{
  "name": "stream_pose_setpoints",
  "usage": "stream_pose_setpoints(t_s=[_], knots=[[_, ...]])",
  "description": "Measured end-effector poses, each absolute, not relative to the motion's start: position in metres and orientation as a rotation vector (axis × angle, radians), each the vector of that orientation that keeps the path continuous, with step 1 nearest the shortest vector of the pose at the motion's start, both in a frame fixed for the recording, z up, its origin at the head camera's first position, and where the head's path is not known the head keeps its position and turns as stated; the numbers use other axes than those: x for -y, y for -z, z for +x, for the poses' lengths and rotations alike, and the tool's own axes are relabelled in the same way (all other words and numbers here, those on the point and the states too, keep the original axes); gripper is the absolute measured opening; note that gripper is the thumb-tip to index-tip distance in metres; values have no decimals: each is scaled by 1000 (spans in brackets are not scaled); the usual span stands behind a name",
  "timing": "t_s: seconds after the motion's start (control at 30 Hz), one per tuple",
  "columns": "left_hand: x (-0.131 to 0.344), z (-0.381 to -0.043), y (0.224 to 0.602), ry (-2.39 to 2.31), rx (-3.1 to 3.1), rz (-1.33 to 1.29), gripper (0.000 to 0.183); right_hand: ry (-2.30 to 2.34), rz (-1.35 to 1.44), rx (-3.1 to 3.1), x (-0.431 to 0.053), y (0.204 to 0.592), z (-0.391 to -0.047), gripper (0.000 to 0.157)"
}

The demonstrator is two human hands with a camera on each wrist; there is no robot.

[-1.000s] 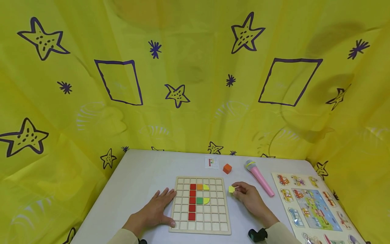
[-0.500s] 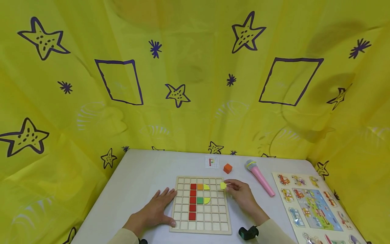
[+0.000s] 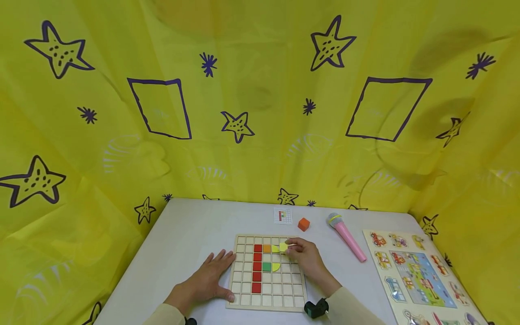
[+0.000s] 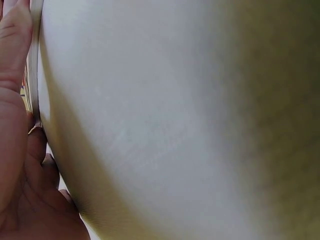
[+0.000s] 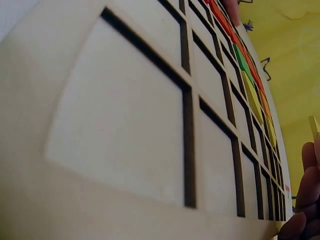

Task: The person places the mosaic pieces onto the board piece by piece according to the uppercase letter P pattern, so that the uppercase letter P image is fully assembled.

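Note:
A wooden grid board [image 3: 284, 300] lies on the table. Spread along its left edge, my left hand [image 3: 203, 282] touches the frame with thumb and fingertips; the left wrist view shows it pressed close to the board's side. Thumb and fingers of my right hand [image 3: 310, 261] pinch a small yellow tile [image 3: 283, 247] over the upper right of the grid. That tile overlaps a yellow rounded tile [image 3: 275, 249] set beside an orange tile [image 3: 266, 248]. Several red tiles [image 3: 257, 266] form a column, with a green tile [image 3: 266, 266] and another yellow rounded tile [image 3: 276, 267] to their right.
Behind the board are a small pattern card [image 3: 282, 216] and an orange cube [image 3: 304, 224]. A pink toy microphone [image 3: 347, 237] lies to the right, and farther right a vehicle picture puzzle [image 3: 422, 280]. Yellow patterned cloth [image 3: 268, 171] hangs behind the table.
My right hand has carried the yellow tile leftward from beside the board to over the upper grid, next to the upper yellow rounded tile. My left hand has stayed at the board's edge.

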State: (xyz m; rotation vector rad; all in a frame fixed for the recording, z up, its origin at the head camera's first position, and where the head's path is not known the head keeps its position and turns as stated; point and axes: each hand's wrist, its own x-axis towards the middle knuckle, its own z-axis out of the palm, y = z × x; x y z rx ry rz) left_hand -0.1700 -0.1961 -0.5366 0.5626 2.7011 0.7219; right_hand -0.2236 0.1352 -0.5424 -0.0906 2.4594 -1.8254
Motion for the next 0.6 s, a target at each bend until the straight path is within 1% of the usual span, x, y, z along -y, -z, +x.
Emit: stream_pose_setpoints(t_s=[0.17, 0.47, 0.6], knots=[[196, -170, 537, -730, -2701, 570, 123, 1717, -176, -2552, -126, 547, -223, 20], [196, -169, 536, -725, -2707, 584, 121, 1494, -290, -2686, -120, 547, -216, 19], [196, -168, 534, -731, -2705, 591, 121, 1412, -297, -2735, -117, 548, -216, 18]])
